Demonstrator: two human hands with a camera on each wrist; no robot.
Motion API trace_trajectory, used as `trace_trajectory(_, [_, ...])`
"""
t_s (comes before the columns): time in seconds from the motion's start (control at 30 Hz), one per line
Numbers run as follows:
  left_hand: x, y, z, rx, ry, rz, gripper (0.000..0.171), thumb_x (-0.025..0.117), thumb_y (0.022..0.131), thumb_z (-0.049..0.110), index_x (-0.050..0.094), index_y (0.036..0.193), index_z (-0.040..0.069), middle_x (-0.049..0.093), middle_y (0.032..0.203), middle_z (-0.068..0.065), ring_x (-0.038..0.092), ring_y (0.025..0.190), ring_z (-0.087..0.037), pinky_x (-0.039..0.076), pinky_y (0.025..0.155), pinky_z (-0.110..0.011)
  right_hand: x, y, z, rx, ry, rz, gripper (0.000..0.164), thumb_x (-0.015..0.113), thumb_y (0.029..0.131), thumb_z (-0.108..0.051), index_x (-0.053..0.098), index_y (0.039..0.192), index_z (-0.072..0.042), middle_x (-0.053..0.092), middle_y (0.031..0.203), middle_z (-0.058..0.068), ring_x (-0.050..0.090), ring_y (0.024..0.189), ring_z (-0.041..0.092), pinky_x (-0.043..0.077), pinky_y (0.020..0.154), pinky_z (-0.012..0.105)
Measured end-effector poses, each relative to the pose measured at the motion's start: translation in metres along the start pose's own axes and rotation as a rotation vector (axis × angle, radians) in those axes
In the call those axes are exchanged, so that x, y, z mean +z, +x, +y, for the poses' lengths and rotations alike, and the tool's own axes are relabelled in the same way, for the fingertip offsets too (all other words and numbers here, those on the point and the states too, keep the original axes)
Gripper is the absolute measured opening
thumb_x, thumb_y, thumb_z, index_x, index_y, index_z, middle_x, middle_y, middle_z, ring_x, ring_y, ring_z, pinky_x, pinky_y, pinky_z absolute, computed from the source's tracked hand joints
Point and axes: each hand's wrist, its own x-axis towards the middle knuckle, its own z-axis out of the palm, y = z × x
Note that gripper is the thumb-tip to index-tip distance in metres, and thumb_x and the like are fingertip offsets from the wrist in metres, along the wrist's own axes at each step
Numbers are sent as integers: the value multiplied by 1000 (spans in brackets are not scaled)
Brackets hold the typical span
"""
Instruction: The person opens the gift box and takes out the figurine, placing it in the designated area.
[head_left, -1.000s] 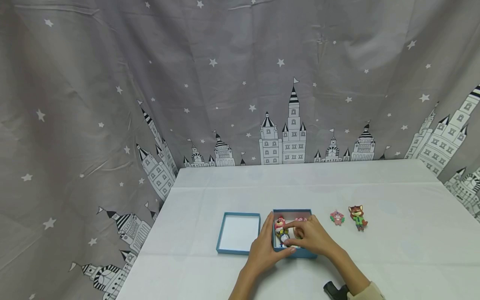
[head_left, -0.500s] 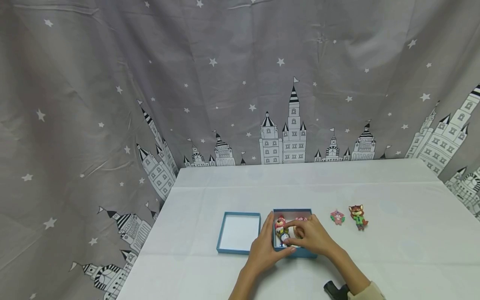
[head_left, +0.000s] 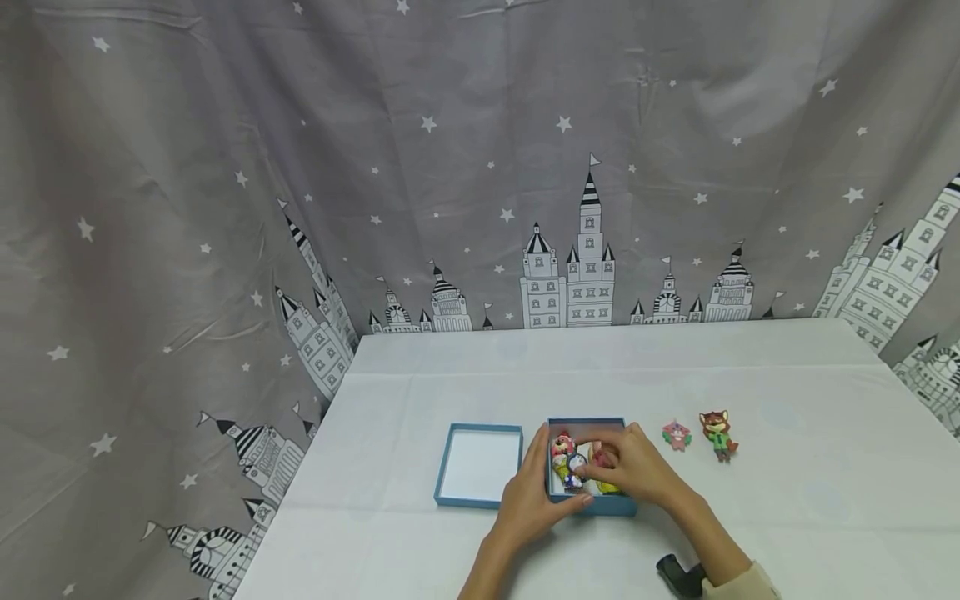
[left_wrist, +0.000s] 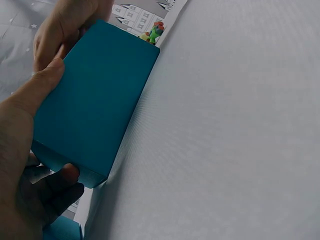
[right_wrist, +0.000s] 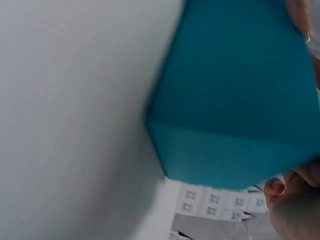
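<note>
A blue box (head_left: 615, 506) stands uncovered on the white table. My left hand (head_left: 525, 492) grips its left front corner, thumb along the front wall and fingers along the left side. Inside, my right hand (head_left: 633, 468) pinches a small blue-and-white figurine (head_left: 575, 467) between thumb and index finger. A pink bear figurine (head_left: 562, 446) lies at the left, partly covered. Further pink and yellow figurine parts (head_left: 606, 487) show beneath the right hand. The left wrist view shows the box's blue outer wall (left_wrist: 95, 95); the right wrist view shows the same box (right_wrist: 235, 75), slightly blurred.
Left of the box lies its blue-rimmed lid (head_left: 478, 502), white inside up. A pink flower-shaped figurine (head_left: 677, 435) and a fox figurine (head_left: 718, 435) in green lie to the right. A black object (head_left: 678, 575) is at the right wrist. A grey castle-print curtain (head_left: 450, 167) hangs behind.
The right hand has shifted slightly right and back, and the blue-and-white figurine has moved slightly with it. More yellow shows under the hand. The left hand keeps its grip.
</note>
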Motion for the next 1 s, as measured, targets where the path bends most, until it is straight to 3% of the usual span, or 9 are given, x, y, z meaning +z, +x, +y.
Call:
trace_trajectory(0.17, [0,1,1,-13,6,-5,107,66,72,62,11,149,13,21,151,-11,45,121,-34,44,91,-47,-25,1,2,68,-42,49,38,73,76,-41,69,106,-19,28,47,-19,23,49,4,28,63,28])
trace_trajectory(0.27, [-1,1,2,-22,2,-7,107,66,72,63,11,149,14,21,151,-11,42,124,-34,42,93,-48,-45,1,9,82,-49,79,36,74,76,-38,69,105,-18,25,47,-18,22,47,4,34,69,34])
trace_trajectory(0.37, [-1,1,3,-30,2,-6,107,66,71,64,11,149,14,20,151,-11,40,125,-34,41,94,-48,-67,-2,20,85,-37,102,35,76,76,-32,68,105,-14,24,45,-16,23,42,3,36,86,50])
trace_trajectory(0.43, [0,1,2,-35,0,-5,108,66,71,64,12,149,15,20,151,-10,40,126,-34,41,94,-49,-82,-7,29,104,-47,113,35,76,76,-30,68,105,-13,24,46,-16,23,40,1,42,79,48])
trace_trajectory(0.5, [1,1,2,-36,3,-3,107,66,71,64,12,149,15,21,151,-10,39,126,-33,41,94,-49,-97,-14,39,138,-53,112,35,76,77,-28,67,106,-12,25,47,-15,24,40,1,47,66,38])
trace_trajectory(0.57, [1,1,1,-35,7,0,107,66,70,64,12,149,15,21,151,-10,40,126,-33,42,93,-49,-112,-22,48,173,-67,101,36,75,77,-28,66,108,-11,25,49,-13,22,42,1,36,47,26])
trace_trajectory(0.63, [1,1,0,-36,5,-1,107,65,70,65,12,149,15,20,152,-10,41,125,-33,42,93,-49,-126,-32,58,223,-89,78,39,74,78,-30,65,110,-9,25,51,-12,21,44,1,26,38,23])
trace_trajectory(0.8, [0,1,1,-40,-2,-5,108,66,70,65,11,149,16,21,151,-10,39,126,-33,41,94,-50,-157,-55,84,349,-144,38,46,73,78,-35,63,113,-7,25,53,-9,20,46,3,24,39,24])
trace_trajectory(1.0, [-1,0,2,-48,-3,-11,107,65,71,65,12,149,16,21,152,-8,37,128,-32,40,95,-50,-179,-75,114,429,-190,-26,52,72,78,-38,62,114,-2,27,54,-8,21,46,4,23,38,22])
